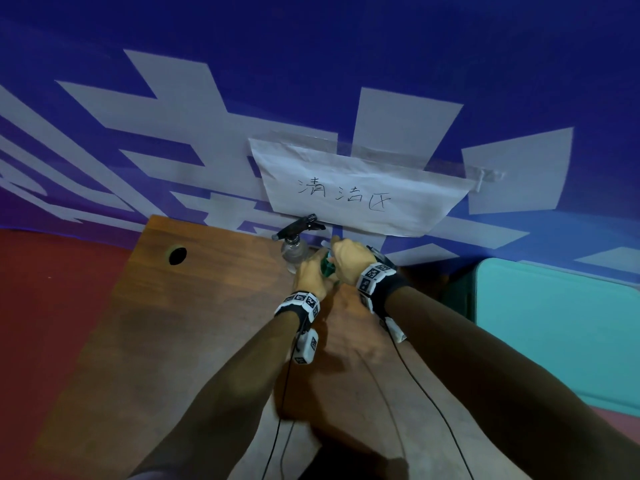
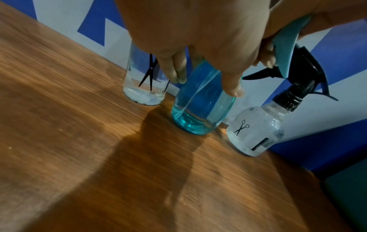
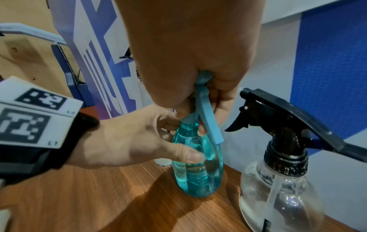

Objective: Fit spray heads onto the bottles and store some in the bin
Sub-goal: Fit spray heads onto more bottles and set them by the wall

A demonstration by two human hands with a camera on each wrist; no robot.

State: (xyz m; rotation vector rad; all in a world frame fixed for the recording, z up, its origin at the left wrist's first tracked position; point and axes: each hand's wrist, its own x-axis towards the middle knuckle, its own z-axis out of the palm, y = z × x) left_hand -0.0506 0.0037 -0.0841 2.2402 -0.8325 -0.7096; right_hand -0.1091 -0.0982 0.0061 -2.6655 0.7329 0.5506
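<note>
A blue-tinted bottle (image 3: pixel 196 172) stands on the wooden table (image 1: pixel 194 323) near the wall. My left hand (image 3: pixel 190 141) grips its body; the thumb (image 3: pixel 188 155) lies on its front. My right hand (image 3: pixel 201 109) grips a light-blue spray head (image 3: pixel 208 122) that sits on the bottle's neck, its trigger hanging down the side. The left wrist view shows my left hand (image 2: pixel 206 84) wrapped over the blue bottle (image 2: pixel 200 116), with the spray head (image 2: pixel 286 51) above. In the head view both hands, left hand (image 1: pixel 311 275) and right hand (image 1: pixel 349 258), meet at the blue bottle (image 1: pixel 327 268).
A clear bottle with a black spray head (image 3: pixel 278 188) stands close beside the blue one. Another clear bottle without a head (image 2: pixel 145 81) stands on its other side. A teal bin (image 1: pixel 554 323) sits right of the table. The table has a cable hole (image 1: pixel 177 255).
</note>
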